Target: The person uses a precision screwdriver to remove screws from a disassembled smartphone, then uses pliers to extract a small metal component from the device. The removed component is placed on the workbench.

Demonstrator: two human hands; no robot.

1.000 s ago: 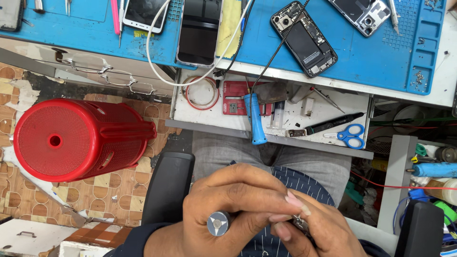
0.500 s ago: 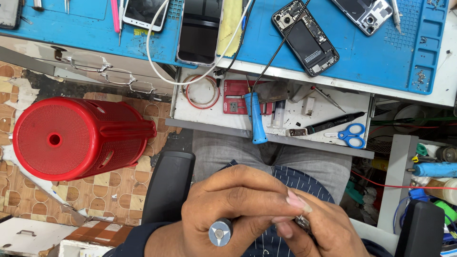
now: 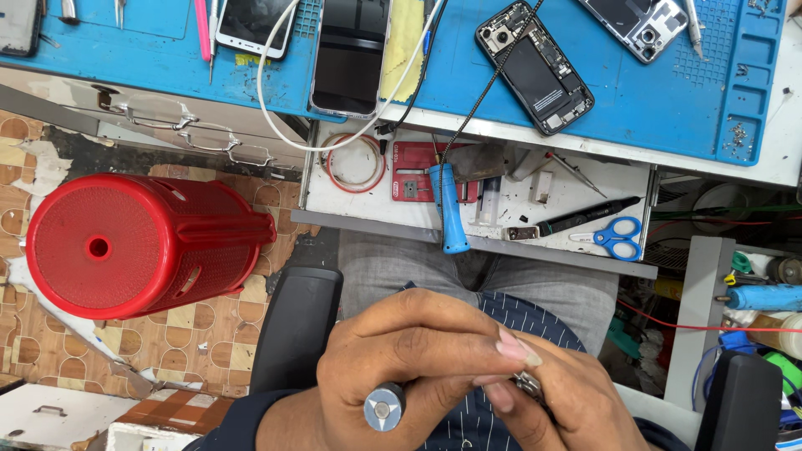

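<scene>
Low in the view, my left hand (image 3: 409, 367) is closed around a small screwdriver whose round silver-and-blue end cap (image 3: 383, 407) faces the camera. My right hand (image 3: 560, 405) meets it from the right, fingers pinched on a small metal part (image 3: 528, 384) at the screwdriver's tip; the part is mostly hidden. Both hands hover over my lap, above grey trousers (image 3: 401, 263). On the blue work mat (image 3: 660, 92) above lie an opened phone (image 3: 535, 67) showing its insides, a dark-screened phone (image 3: 351, 54) and another opened phone (image 3: 639, 25).
An open white drawer (image 3: 535, 196) holds a blue-handled tool (image 3: 451, 209), blue scissors (image 3: 614, 238), a black pen-like tool and a red coil. A red plastic stool (image 3: 134, 246) stands on the tiled floor at left. Black chair armrests (image 3: 292, 326) flank my lap.
The screwdriver's end cap has dropped slightly lower in view and my fingers have shifted a little around the tip. Nothing else has moved.
</scene>
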